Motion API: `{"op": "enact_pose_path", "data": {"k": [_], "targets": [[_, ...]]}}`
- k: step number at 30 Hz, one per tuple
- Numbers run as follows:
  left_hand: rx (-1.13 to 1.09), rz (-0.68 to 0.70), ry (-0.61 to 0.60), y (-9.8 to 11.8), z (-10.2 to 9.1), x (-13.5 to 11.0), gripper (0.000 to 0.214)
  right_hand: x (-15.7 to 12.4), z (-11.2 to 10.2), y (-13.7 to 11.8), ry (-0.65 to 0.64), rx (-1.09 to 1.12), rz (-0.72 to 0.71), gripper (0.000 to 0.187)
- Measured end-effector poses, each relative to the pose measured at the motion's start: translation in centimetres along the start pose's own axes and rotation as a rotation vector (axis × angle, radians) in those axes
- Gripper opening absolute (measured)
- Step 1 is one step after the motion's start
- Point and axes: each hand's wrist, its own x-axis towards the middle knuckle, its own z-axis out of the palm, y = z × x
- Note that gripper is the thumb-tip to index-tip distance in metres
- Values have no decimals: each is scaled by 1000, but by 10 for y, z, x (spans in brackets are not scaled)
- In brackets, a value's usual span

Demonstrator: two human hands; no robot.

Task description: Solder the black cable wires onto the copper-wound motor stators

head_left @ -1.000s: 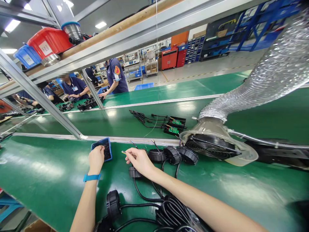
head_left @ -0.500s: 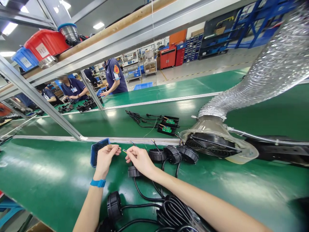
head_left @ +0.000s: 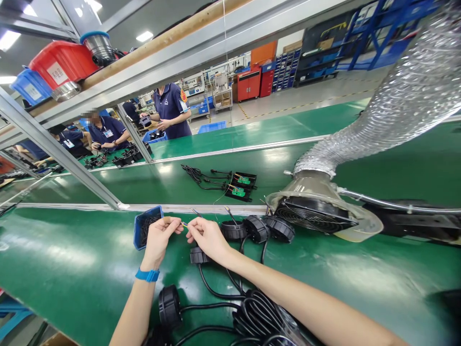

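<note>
My right hand [head_left: 209, 238] pinches thin coloured wires [head_left: 184, 224], with blue and yellow among them. My left hand [head_left: 158, 239], with a blue band at the wrist, is closed in a pinch at the free ends of these wires; whatever small thing its fingertips hold is hidden. Just behind the left hand stands a blue bin [head_left: 137, 231] with many small dark pieces inside. A black round cap [head_left: 198, 255] on a cable sits below my right hand. More black caps [head_left: 256, 228] with wire ends poking up stand to its right.
A coil of black cable [head_left: 257, 312] and another cap [head_left: 169, 305] lie in front. A fume hood [head_left: 317, 211] on a foil duct [head_left: 389, 105] stands right. Open black cases with green boards [head_left: 238, 191] lie on the belt beyond. Co-workers [head_left: 172, 110] stand across it.
My left fingertips have come right and now meet the wire ends held by my right hand. The cases with boards have shifted left. A co-worker has lifted a dark part above a blue crate.
</note>
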Motion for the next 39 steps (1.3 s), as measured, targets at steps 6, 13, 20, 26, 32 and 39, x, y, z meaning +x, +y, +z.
{"op": "enact_pose_path", "data": {"k": [6, 13, 20, 26, 32, 39], "targets": [[84, -25, -42, 6, 1, -2, 26, 0, 1, 0, 15, 7, -7, 20], [131, -55, -155, -2, 6, -2, 24, 0, 0, -5, 35, 67, -5, 17], [134, -48, -145, 1, 6, -3, 24, 1, 1, -4, 35, 137, 19, 18], [197, -115, -202, 7, -7, 1, 27, 1, 3, -1, 28, 144, 44, 16], [68, -20, 16, 8, 2, -2, 27, 1, 2, -2, 34, 146, 62, 15], [-34, -9, 13, 1, 10, -5, 25, 0, 2, -3, 18, 149, 57, 17]]}}
